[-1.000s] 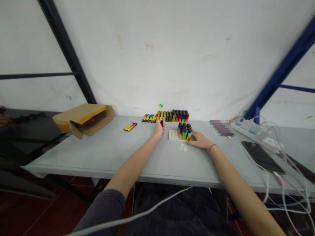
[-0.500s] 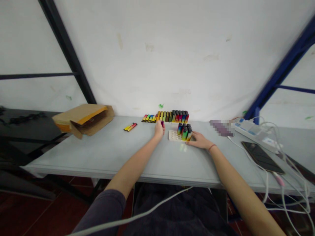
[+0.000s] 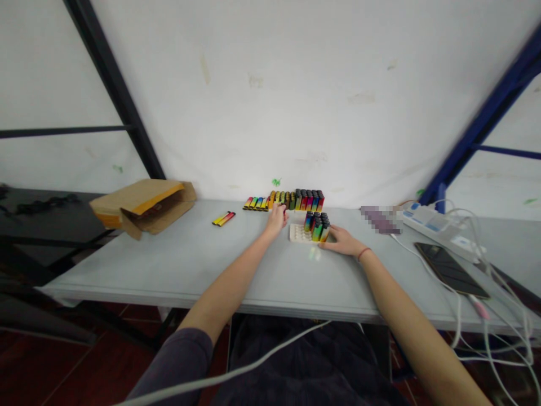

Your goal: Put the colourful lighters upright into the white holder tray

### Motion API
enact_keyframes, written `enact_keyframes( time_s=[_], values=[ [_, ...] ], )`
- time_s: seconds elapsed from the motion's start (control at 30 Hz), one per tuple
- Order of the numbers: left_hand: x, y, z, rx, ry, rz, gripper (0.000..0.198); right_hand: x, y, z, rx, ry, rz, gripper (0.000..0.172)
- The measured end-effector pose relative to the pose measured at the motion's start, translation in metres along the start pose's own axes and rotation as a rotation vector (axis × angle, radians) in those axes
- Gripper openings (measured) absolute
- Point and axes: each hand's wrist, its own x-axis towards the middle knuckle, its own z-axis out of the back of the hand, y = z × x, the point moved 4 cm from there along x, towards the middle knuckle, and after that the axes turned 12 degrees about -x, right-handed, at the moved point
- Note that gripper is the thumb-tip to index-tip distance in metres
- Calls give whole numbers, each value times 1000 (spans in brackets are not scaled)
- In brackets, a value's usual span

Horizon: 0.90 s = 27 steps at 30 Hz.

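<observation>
My left hand (image 3: 276, 219) is closed on a lighter (image 3: 284, 212), of which only a dark reddish bit shows past my fingers. It is just left of a small white tray (image 3: 297, 234) with rows of holes. Several colourful lighters with black tops (image 3: 316, 228) stand upright in the tray's right part, while the holes at its left are bare. My right hand (image 3: 343, 242) grips the tray's right end, thumb along the front edge and fingers behind, against the lighters.
Behind the tray, a block of upright lighters (image 3: 310, 200) stands by the wall, beside yellow-toned ones (image 3: 282, 197). More lighters lie flat (image 3: 256, 203), and a few lie apart (image 3: 224, 219). An open cardboard box (image 3: 143, 203) is left; a phone (image 3: 451, 270), power strip (image 3: 439, 228) and cables are right.
My left hand has moved slightly right and up toward the tray, and the lighter in it is now more hidden. My right hand and the tray have stayed put.
</observation>
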Motion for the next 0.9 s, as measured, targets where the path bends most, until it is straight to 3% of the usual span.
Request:
enact_keyframes(
  time_s=[0.17, 0.23, 0.4, 0.67, 0.9],
  values=[
    [-12, -16, -21, 388, 272, -460, 17, 0, 0, -1, 6, -20, 8, 61],
    [-18, -15, -28, 500, 354, -549, 22, 0, 0, -1, 1, -20, 19, 61],
    [-26, -5, -36, 572, 516, -497, 28, 1, 0, -1, -9, -33, 17, 60],
    [-25, -1, -33, 588, 429, -517, 30, 1, -3, -4, -2, -34, 18, 60],
    [-28, -1, -37, 635, 431, -583, 27, 1, -2, -2, -5, -25, 3, 64]
  ],
)
